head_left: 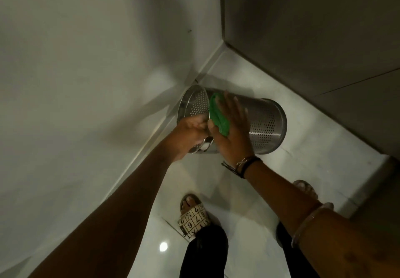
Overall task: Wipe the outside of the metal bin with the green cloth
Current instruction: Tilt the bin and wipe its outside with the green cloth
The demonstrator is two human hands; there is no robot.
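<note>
Head view: bin [266, 124] is lying tilted, frame centre, above the floor [238, 191]. Left hand [191, 133] is clamping its rim; right hand [232, 130], fingers spread flat, is pressing the cloth [218, 115] on the wall. Mid-wipe, likely; next: rotating the bin to unwiped side.

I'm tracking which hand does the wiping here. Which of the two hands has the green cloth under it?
The right hand, the one with wristbands, presses the green cloth flat against the metal bin. The left hand only grips the bin's rim.
</note>
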